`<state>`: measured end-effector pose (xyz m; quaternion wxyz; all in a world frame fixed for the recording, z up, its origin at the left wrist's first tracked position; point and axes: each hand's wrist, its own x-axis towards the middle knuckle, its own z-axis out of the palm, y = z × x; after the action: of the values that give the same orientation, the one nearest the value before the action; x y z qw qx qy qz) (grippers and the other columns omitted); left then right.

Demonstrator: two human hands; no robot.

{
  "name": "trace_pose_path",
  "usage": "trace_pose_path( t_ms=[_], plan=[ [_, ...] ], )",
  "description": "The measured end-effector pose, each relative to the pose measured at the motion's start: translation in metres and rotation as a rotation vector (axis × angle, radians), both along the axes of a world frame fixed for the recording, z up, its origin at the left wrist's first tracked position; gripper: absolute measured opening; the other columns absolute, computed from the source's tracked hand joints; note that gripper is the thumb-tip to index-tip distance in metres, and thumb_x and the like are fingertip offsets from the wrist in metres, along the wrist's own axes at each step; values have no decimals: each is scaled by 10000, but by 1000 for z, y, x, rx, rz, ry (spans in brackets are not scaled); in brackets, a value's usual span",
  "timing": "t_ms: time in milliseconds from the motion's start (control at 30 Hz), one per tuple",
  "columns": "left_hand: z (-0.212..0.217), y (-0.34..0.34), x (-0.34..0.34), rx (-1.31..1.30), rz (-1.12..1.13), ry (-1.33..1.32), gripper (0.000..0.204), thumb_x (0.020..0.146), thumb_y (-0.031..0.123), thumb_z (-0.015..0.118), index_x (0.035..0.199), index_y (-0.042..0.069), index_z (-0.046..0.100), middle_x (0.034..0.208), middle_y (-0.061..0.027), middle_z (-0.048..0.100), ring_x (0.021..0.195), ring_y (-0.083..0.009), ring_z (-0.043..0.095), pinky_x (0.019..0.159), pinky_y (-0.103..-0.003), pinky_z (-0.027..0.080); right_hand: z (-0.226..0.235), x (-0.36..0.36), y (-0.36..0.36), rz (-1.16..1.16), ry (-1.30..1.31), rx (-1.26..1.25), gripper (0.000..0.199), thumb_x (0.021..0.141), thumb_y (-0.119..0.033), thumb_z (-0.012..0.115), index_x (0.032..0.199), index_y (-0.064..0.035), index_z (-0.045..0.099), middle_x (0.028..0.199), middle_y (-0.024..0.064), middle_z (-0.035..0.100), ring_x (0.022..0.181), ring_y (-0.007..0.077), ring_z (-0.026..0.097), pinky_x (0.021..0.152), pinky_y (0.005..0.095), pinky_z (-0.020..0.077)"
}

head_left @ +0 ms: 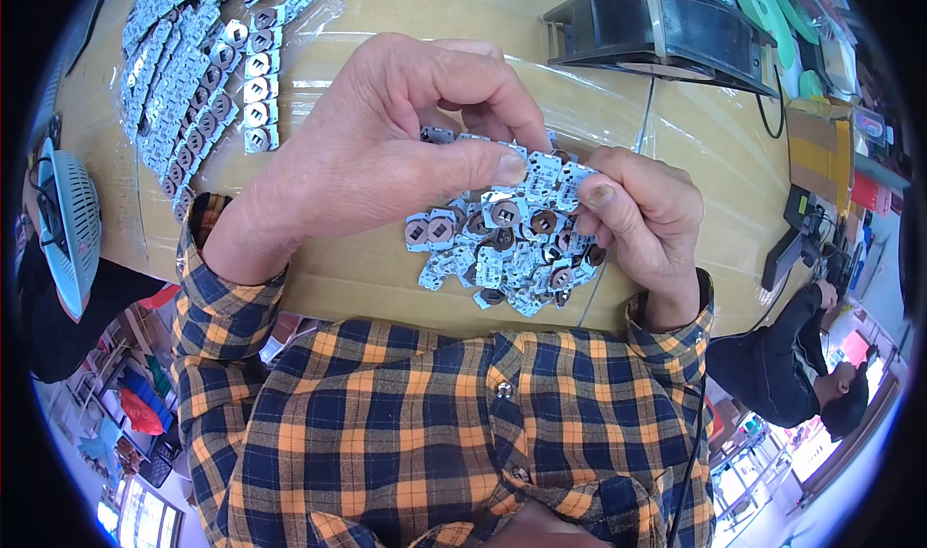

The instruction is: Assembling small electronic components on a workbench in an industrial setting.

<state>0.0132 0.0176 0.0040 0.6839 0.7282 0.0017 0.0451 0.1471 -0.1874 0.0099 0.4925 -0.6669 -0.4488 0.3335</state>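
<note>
My left hand is closed, its thumb and forefinger pinching the upper edge of a short strip of small light-blue circuit boards. At the strip's right end, my right hand grips it between thumb and curled fingers. The strip is held over a loose heap of similar circuit boards, several with round dark or silvery parts on them. My hands cover part of the heap and strip. To the left of my left hand, more boards lie in slanting rows on clear plastic, beside a straight column of boards.
A black boxed fan stands at the far right of the brown table. Beyond it are green discs and a cardboard box. A light-blue basket is at the left edge. Another person sits at right.
</note>
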Motion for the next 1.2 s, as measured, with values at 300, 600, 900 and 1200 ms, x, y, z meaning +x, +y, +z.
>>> trace_pose_path(
  t_ms=[300, 600, 900, 1200],
  plan=[
    [2, -3, -1, 471, -36, -150, 181, 807, 77, 719, 952, -19, 669, 768, -92, 634, 680, -218, 625, 614, -297, 463, 3, -3, 4, 15, -147, 6, 139, 911, -66, 632, 798, 16, 631, 605, 66, 552, 501, 160, 546, 458, 300, 396],
    [23, -10, 1, -256, -143, 310, 115, 894, 91, 665, 915, -21, 678, 668, -41, 641, 617, -46, 610, 540, -185, 452, 4, -4, -5, 23, 807, -66, 265, 978, -190, 571, 801, 5, 596, 587, 36, 546, 390, 86, 433, 366, 251, 345],
    [-5, -15, 5, 256, 137, -219, 168, 844, 18, 676, 1006, -23, 671, 797, -79, 665, 648, -115, 635, 555, -215, 465, -3, -5, 5, -249, 657, -5, 320, 1012, -244, 516, 812, -3, 585, 589, 21, 552, 405, 45, 424, 388, 191, 338],
    [-4, -26, 4, 532, 284, -383, 294, 721, -88, 690, 1006, -22, 669, 815, -141, 669, 641, -235, 652, 529, -296, 481, 4, -10, 3, -238, 328, -103, 291, 1016, -217, 492, 836, 8, 529, 644, 35, 537, 476, 47, 431, 422, 190, 351]
  ],
)
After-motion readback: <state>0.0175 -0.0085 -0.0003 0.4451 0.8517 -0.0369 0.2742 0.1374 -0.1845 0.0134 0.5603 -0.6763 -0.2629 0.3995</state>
